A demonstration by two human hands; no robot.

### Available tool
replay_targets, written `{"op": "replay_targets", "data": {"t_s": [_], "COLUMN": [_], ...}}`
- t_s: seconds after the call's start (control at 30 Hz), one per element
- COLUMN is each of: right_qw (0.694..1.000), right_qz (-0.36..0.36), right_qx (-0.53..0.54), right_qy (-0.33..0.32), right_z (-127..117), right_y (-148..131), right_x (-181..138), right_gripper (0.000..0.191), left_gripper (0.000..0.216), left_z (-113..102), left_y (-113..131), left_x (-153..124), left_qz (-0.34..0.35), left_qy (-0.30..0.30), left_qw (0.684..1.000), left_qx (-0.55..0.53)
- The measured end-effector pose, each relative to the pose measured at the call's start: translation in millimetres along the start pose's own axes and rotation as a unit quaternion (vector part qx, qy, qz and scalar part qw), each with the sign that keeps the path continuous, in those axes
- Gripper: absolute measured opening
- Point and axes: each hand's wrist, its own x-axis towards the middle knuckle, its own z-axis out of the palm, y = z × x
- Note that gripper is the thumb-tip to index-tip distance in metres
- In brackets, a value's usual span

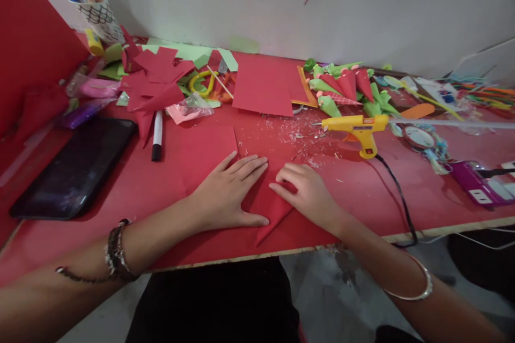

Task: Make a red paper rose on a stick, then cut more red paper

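Observation:
On the red table lies a sheet of red paper (275,204) with a folded flap that comes to a point near the front edge. My left hand (230,188) lies flat on its left part, fingers stretched out and thumb spread toward the fold. At the upper right of the flap, my right hand (308,190) is curled with thumb and fingertips close together on the paper's edge. Another red sheet (209,150) lies flat just behind my left hand. Red paper against red table makes some edges hard to make out.
A yellow glue gun (358,129) lies right, its black cord over the front edge. Red paper pieces (156,77), a marker (157,136) and a phone-like black slab (76,169) are left. Red and green paper cones (341,86), a red sheet stack (263,86) and a purple power strip (475,185) lie beyond.

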Motion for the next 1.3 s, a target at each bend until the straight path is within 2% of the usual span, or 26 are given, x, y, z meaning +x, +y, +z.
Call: {"op": "replay_targets", "data": {"t_s": [0.8, 1.13, 1.3], "right_qw": [1.000, 0.999, 0.999], "right_qz": [0.002, -0.009, -0.009], "right_qx": [-0.011, -0.037, -0.048], "right_qy": [0.001, -0.004, -0.014], "right_z": [1, 1, 1], "right_y": [-1, 0, 0], "right_x": [2, 3, 3], "right_gripper": [0.024, 0.021, 0.019], "left_gripper": [0.101, 0.094, 0.071], "left_z": [-1, -1, -6], "left_y": [8, 13, 18], "left_x": [-11, -20, -22], "left_qz": [-0.018, -0.007, 0.024], "left_qy": [0.010, 0.015, -0.006], "left_qw": [1.000, 1.000, 1.000], "left_qx": [0.005, 0.016, 0.004]}}
